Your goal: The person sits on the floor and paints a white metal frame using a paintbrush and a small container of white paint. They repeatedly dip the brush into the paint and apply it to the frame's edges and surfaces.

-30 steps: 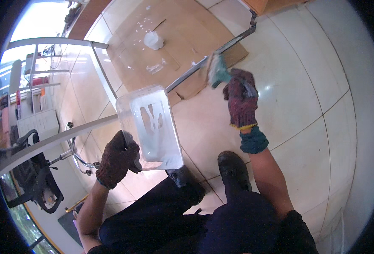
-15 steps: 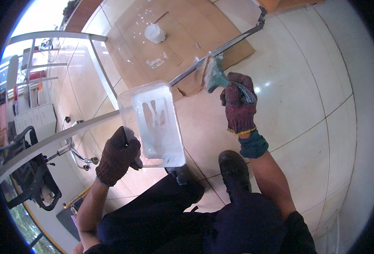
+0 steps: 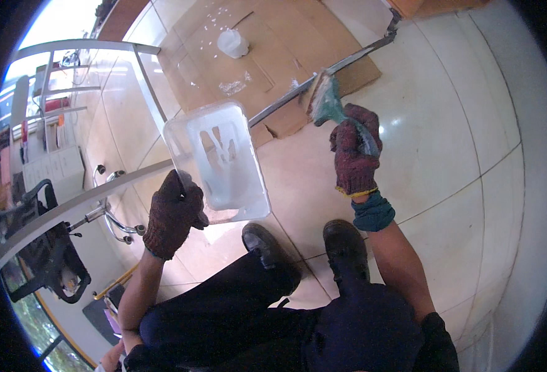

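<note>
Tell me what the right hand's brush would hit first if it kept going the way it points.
Probably the metal rail: the paintbrush in the right hand has its bristles at it already, though depth is unclear.

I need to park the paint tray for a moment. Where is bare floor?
Bare tile lies right of the right hand, past the cardboard sheet. It is crowded left of the left hand holding the tray: metal frame, office chair.
</note>
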Available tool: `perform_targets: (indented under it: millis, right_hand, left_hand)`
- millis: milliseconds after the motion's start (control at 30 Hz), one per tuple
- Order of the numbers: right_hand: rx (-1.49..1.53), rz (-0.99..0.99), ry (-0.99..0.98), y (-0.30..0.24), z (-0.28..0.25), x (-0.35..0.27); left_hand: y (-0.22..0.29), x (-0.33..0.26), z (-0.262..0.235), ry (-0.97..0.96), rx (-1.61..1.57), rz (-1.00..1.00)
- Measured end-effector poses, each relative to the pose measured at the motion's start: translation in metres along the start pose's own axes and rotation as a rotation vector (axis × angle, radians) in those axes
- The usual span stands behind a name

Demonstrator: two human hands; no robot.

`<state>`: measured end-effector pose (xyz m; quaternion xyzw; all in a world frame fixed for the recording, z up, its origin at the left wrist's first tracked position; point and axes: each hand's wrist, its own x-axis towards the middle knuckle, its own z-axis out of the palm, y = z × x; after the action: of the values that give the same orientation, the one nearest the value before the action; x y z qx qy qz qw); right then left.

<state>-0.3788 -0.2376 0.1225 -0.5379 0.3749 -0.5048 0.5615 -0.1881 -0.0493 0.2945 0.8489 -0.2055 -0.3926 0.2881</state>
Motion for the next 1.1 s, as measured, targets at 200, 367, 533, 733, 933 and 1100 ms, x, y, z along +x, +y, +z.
perform_targets:
  millis: [200, 367, 533, 733, 933, 1100]
  right_hand:
    - [0.182, 0.179, 0.108, -0.023, -0.005, -0.005]
    - [0.139, 0.109, 0.123, -0.020, -0.001, 0.014]
    - [0.118, 0.061, -0.030, -0.002, 0.012, -0.014]
    - [0.100, 0.244, 0.046, -0.022, -0.001, -0.020]
    - [0.057, 0.245, 0.082, -0.026, -0.001, -0.010]
    - [0.036, 0.222, 0.089, -0.024, -0.005, -0.010]
  left_hand:
    - [-0.001, 0.007, -0.012, 0.110, 0.011, 0.023]
    - [0.009, 0.017, -0.010, 0.147, -0.036, 0.059]
    - [0.010, 0.020, -0.010, 0.236, 0.012, 0.091]
    - [0.011, 0.026, -0.015, 0.408, 0.140, 0.168]
    - [0.012, 0.025, -0.026, 0.477, 0.251, 0.268]
    - [0.005, 0.040, -0.042, 0.468, 0.368, 0.274]
